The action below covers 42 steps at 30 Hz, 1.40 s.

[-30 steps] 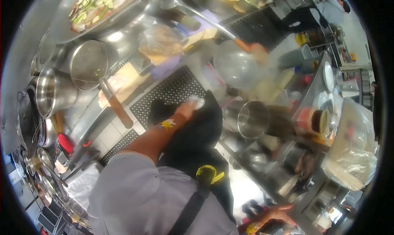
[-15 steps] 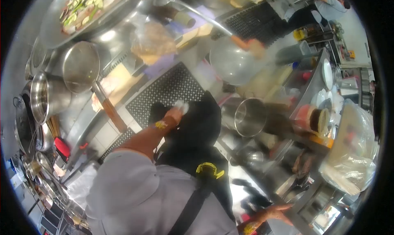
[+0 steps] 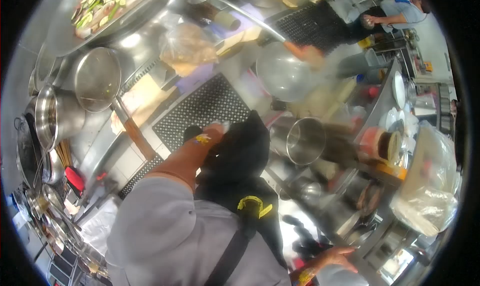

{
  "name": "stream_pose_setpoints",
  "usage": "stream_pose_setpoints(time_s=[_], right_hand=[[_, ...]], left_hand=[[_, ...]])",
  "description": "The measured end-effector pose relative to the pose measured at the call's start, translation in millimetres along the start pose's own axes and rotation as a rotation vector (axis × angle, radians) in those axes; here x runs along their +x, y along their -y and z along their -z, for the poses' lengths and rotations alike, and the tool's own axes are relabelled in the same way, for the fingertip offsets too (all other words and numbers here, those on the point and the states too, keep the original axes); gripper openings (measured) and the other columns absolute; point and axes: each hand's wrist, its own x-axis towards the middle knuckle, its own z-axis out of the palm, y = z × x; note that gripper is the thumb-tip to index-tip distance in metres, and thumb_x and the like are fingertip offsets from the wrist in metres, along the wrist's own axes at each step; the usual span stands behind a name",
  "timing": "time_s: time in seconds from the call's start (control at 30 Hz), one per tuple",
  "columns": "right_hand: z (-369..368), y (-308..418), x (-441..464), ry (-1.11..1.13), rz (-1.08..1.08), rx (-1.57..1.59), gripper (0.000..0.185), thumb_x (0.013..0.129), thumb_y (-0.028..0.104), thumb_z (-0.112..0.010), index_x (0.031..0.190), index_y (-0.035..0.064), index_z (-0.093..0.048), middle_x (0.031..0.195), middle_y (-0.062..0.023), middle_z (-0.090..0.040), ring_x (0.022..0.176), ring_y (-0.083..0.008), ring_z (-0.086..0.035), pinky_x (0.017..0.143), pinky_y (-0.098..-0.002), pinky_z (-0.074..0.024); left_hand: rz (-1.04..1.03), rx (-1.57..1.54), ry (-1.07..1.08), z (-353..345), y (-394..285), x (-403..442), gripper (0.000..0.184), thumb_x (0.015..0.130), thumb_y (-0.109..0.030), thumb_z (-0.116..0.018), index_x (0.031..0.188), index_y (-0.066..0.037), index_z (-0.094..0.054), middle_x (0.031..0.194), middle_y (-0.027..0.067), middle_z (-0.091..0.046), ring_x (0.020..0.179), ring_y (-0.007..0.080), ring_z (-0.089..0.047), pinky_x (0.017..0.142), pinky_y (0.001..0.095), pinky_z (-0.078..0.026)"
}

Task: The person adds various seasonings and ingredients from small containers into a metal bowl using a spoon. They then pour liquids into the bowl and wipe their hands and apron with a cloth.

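Observation:
Low over my dark-clothed legs, my left hand (image 3: 216, 129) is closed around a small white item (image 3: 226, 126) that looks like a cloth or paper. A black perforated floor mat (image 3: 200, 103) lies just beyond it. At the lower right, my right hand (image 3: 336, 259) has its fingers spread and holds nothing, close to the edge of a metal shelf or counter (image 3: 362, 251). Whether it touches that edge I cannot tell.
Along the left are a strainer (image 3: 98, 79) with a wooden handle, a steel pot (image 3: 60, 117) and a tray of sliced vegetables (image 3: 107, 8). A clear bowl (image 3: 283, 71), a deep pot (image 3: 306, 141) and a plastic bag (image 3: 427, 186) stand rightward. A co-worker (image 3: 400, 13) is at the upper right.
Compared with half a second ago, my left hand has shifted slightly up and right, and its forearm has swung. My right hand stays nearly in place. The co-worker has turned, with a hand now visible.

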Motion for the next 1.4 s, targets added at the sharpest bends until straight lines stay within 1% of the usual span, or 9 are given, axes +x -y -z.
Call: stream_pose_setpoints(time_s=[0.2, 0.5, 0.57, 0.7, 0.87, 1.0, 1.13, 1.3, 1.4], right_hand=[[-2.4, 29.8, -3.5, -0.018, -0.051, -0.002, 0.109, 0.088, 0.024, -0.069, 0.141, -0.0077, 0.021, 0.143, -0.0395, -0.013, 0.129, -0.0416, -0.035, 0.107, -0.0461, -0.0325], [0.0, 23.7, -0.3, 0.027, -0.18, 0.053, 0.11, 0.089, 0.025, -0.068, 0.14, -0.0068, 0.024, 0.145, -0.0369, -0.013, 0.13, -0.0396, -0.034, 0.107, -0.0443, -0.0331], [-3.7, 4.7, -0.3, -0.004, -0.084, 0.066, 0.109, 0.088, 0.023, -0.068, 0.141, -0.0059, 0.023, 0.144, -0.0353, -0.017, 0.128, -0.0393, -0.036, 0.107, -0.0437, -0.0333], [-5.3, 16.1, 4.6, -0.045, 0.068, 0.108, 0.108, 0.088, 0.02, -0.068, 0.141, -0.0062, 0.023, 0.143, -0.0337, -0.019, 0.125, -0.0377, -0.039, 0.105, -0.0458, -0.035], [6.7, 41.3, 7.8, -0.021, 0.076, -0.023, 0.112, 0.085, 0.023, -0.072, 0.14, -0.0062, 0.021, 0.135, -0.0364, -0.026, 0.12, -0.0381, -0.043, 0.097, -0.0498, -0.0435], [3.7, 43.7, 11.0, -0.045, 0.036, 0.187, 0.108, 0.085, 0.022, -0.071, 0.144, -0.0005, 0.016, 0.137, -0.0318, -0.03, 0.125, -0.0359, -0.039, 0.102, -0.049, -0.0404], [-7.5, 33.5, 17.2, -0.052, -0.028, 0.187, 0.104, 0.086, 0.024, -0.07, 0.146, -0.0015, 0.011, 0.144, -0.0293, -0.021, 0.132, -0.036, -0.029, 0.108, -0.047, -0.0299], [-10.6, 7.3, -2.7, -0.102, -0.038, 0.032, 0.108, 0.083, 0.025, -0.072, 0.146, -0.0042, 0.011, 0.15, -0.0299, -0.006, 0.14, -0.0381, -0.013, 0.114, -0.045, -0.0175], [-11.9, 14.0, -5.9, -0.109, -0.192, 0.097, 0.113, 0.081, 0.033, -0.074, 0.145, -0.0077, 0.009, 0.153, -0.0295, 0.003, 0.143, -0.0396, -0.005, 0.116, -0.0469, -0.0141]], left_hand=[[-0.437, 0.067, -0.067, 0.8, -13.0, -33.9, 0.052, 0.085, -0.011, -0.056, 0.135, -0.017, -0.044, 0.133, 0.02, -0.049, 0.121, 0.0353, -0.05, 0.102, 0.0424, -0.04], [-0.024, 0.118, 0.086, -17.4, 67.2, -49.5, 0.047, 0.083, -0.027, -0.06, 0.124, -0.005, -0.055, 0.125, 0.0198, -0.057, 0.115, 0.0317, -0.058, 0.095, 0.0392, -0.048], [-0.036, 0.123, 0.047, -11.0, 12.9, -46.7, 0.046, 0.081, -0.029, -0.061, 0.119, -0.002, -0.058, 0.114, 0.0194, -0.063, 0.114, 0.0319, -0.058, 0.096, 0.0398, -0.046], [-0.627, -0.204, -0.193, 41.0, -56.2, -76.5, 0.04, 0.08, -0.02, -0.059, 0.119, -0.008, -0.059, 0.114, 0.0193, -0.062, 0.106, 0.0366, -0.059, 0.092, 0.0438, -0.047], [-0.953, -0.262, -0.436, 121.1, -81.0, -176.6, 0.046, 0.079, -0.009, -0.056, 0.125, -0.002, -0.055, 0.113, 0.0251, -0.061, 0.106, 0.0393, -0.059, 0.094, 0.0409, -0.047], [-0.831, -0.266, -0.664, 203.4, -26.8, -245.4, 0.045, 0.078, -0.011, -0.06, 0.121, 0.001, -0.056, 0.108, 0.0241, -0.063, 0.102, 0.0389, -0.061, 0.09, 0.0423, -0.049], [-0.275, 0.069, -1.017, 277.4, 34.4, -262.0, 0.051, 0.084, -0.022, -0.06, 0.128, 0.002, -0.051, 0.122, 0.0249, -0.058, 0.112, 0.0389, -0.057, 0.096, 0.0417, -0.045], [-0.2, 0.564, -0.732, 301.7, 146.2, -102.7, 0.071, 0.089, -0.047, -0.052, 0.134, 0.007, -0.043, 0.128, 0.0305, -0.051, 0.118, 0.0444, -0.051, 0.102, 0.046, -0.039], [-0.079, 0.496, -0.58, 314.5, 88.1, -131.4, 0.088, 0.083, -0.059, -0.057, 0.135, 0.01, -0.04, 0.134, 0.032, -0.046, 0.12, 0.0432, -0.051, 0.101, 0.0452, -0.04]])
